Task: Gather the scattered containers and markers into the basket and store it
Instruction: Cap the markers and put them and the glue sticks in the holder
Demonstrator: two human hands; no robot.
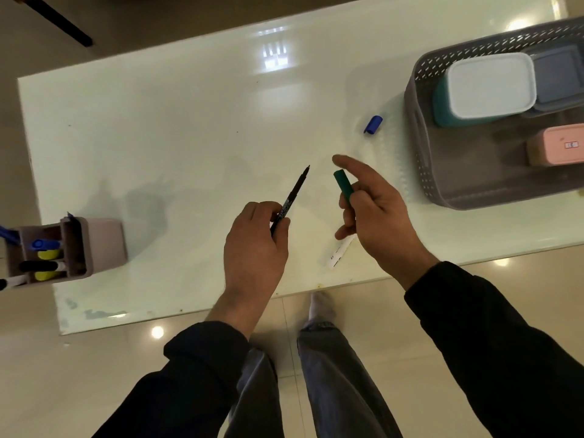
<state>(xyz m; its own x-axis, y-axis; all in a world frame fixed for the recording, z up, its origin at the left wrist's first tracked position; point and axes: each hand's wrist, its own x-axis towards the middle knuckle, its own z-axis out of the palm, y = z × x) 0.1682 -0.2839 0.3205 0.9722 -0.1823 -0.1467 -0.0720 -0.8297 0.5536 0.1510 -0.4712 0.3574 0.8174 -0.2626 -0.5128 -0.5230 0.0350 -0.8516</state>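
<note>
A holder [94, 245] of markers [44, 245] stands at the left edge of the worktop [189, 121]. Mid-worktop, an uncapped black pen [295, 192] is pinched by the left hand [252, 245] and a green cap [343, 184] is gripped by the right hand [376, 213], above a white marker [339, 254]; a blue cap [373, 124] lies loose near the basket [423, 159] of containers [489, 86] at right. A misaligned capping could ink skin, and the loose cap could be forgotten.

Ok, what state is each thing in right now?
Black marker: uncapped, gripped by left hand.
Green cap: off, held in right hand.
Blue cap: loose on table.
White marker: lying on table under right hand.
Basket: on table, three containers inside.
Teal container: white lid on.
Pen holder: markers inside.
</note>
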